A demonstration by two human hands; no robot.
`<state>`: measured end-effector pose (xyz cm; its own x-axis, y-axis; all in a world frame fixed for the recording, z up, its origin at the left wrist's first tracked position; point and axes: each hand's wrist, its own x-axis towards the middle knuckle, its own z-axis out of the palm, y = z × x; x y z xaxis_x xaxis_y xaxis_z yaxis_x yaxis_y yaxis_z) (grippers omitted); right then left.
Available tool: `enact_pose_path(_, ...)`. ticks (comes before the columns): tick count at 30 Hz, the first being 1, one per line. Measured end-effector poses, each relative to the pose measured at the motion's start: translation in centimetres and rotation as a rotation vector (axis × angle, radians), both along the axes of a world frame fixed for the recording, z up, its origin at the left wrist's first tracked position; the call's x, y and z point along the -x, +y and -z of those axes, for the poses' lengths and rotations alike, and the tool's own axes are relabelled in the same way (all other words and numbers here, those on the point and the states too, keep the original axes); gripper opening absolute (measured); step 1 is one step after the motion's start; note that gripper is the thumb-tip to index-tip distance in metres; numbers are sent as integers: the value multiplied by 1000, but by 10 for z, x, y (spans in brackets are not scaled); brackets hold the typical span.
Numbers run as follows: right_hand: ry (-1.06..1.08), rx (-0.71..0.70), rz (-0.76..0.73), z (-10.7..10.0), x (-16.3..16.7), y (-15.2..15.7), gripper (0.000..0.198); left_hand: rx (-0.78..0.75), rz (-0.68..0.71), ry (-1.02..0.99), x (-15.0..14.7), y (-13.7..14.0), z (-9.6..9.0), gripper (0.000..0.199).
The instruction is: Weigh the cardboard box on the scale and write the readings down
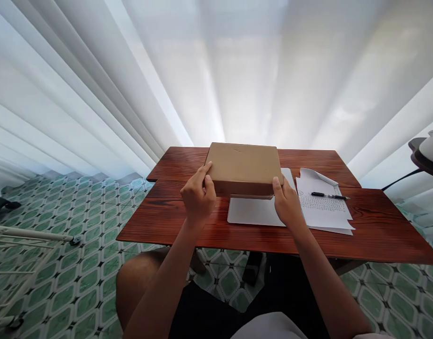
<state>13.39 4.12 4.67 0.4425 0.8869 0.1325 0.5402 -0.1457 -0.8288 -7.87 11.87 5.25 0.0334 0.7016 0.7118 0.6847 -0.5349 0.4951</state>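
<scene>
Brown box (244, 162) over the middle of the bench (170, 214), broad face up, white curtain (244, 70) behind. Your left grip (201, 195) is closed on its near left corner, index finger along the top edge, thumb at the near side; your right grip (287, 202) holds the near right corner, thumb up front, other fingers mostly hidden. Both holds sit toward your end – the far end may want to dip, so spread the fingers farther back along the sides, evenly. The box looks raised, partly hiding a flat silver slab (251, 212); whether the two touch, I can't tell. Match pressure left and right, hold it level, and don't squeeze enough to dent the card. Papers (322, 212) with a black pen (329, 195) lie just right of your right grip – mind them.
</scene>
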Motion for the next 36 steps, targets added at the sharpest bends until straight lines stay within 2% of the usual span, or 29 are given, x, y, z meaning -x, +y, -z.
enact_pose_path(8, -74, 21, 124, 6, -46, -14, 56, 177, 161, -88, -41, -3, 0, 39)
enact_pose_path(12, -96, -12, 167, 14, -61, -19, 53, 278, 232, -158, -52, -4, 2, 37)
enact_pose_path(17, -143, 15, 216, 24, -75, -24, 54, 393, 322, -246, -60, -4, 10, 36)
enact_pose_path(24, -162, 25, 231, 32, -81, -25, 54, 463, 314, -256, -61, -6, 22, 35)
enact_pose_path(36, -160, 23, 210, 36, -82, -28, 48, 464, 331, -247, -61, -12, 24, 35)
